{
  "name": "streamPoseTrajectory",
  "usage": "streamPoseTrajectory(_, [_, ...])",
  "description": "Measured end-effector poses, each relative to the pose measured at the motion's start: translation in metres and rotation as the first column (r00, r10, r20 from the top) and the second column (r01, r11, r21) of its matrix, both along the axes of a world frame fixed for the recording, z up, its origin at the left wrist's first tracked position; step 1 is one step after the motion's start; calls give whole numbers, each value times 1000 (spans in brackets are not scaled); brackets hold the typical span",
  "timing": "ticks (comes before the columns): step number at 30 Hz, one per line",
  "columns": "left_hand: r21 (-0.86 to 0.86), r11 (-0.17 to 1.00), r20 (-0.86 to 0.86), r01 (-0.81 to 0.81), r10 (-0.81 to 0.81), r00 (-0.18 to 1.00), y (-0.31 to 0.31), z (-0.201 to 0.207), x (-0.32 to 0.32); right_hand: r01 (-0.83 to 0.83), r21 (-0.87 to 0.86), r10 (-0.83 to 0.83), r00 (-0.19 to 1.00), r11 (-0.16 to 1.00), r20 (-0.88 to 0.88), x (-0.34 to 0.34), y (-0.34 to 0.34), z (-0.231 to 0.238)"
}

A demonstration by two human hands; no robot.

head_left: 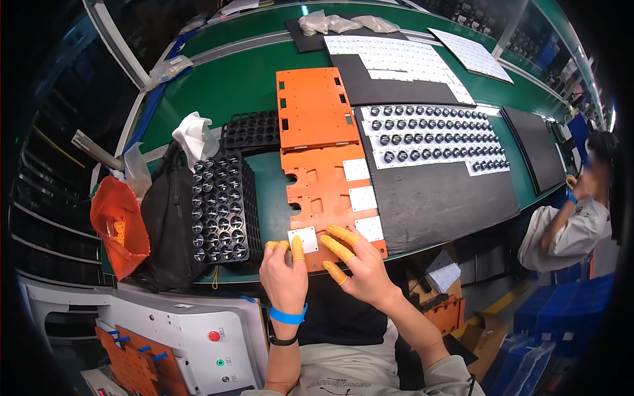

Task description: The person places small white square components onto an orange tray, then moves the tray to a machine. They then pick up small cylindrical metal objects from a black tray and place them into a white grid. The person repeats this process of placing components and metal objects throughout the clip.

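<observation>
Head view only. Your landmark is the orange fixture [327,188], flat on the worktop [267,188], its long axis running away from you. The small white plate [304,242] sits on the fixture's near-L corner; it's roughly square, so no real long axis to line up with. Your L hand [285,284] is clearly nearer to it: it comes in from just off the fixture's near edge, index fingertip over the plate's lower-L part, so the plate lies fwd & slightly R of those fingers. Can't tell if they're pressing, pinching or only resting.

Your R hand [370,277] reaches over the fixture's near-R part, fingers spread, nothing visible btwn them, i.e. released. Nearest to it is the near-R plate [370,229], at the fixture's R edge, just beyond the fingers; contact there is unclear. Two more plates [360,183] line the same edge farther up.

L of the fixture, well apart: black tray [221,211] w/ round parts. R of it: dark mat [442,204], w/ a white panel of black knobs [432,135] at the mat's far side.

Hard to see: both palms, plate undersides, & bits of the fixture's near edge behind your R hand. Tray depth's also hard to judge.
</observation>
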State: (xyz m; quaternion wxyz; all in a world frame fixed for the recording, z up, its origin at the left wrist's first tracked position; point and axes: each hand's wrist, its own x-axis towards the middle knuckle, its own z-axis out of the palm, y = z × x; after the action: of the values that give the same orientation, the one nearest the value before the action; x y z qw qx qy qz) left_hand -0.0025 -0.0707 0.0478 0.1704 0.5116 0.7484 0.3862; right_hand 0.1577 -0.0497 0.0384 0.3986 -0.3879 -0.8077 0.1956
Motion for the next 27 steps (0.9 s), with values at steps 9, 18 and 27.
streamPoseTrajectory(9, [-192,981,-178,33,-68,982,5,6,-8,13,22,-13,1000,1000,9,0,0,0])
streamPoseTrajectory(18, [-233,971,-143,47,-82,986,4,8,-9,42,24,-42,999,999,-6,-3,-3,-1])
streamPoseTrajectory(27, [-181,983,-90,14,-31,995,3,4,-11,59,54,-58,998,997,-11,-6,-3,-1])
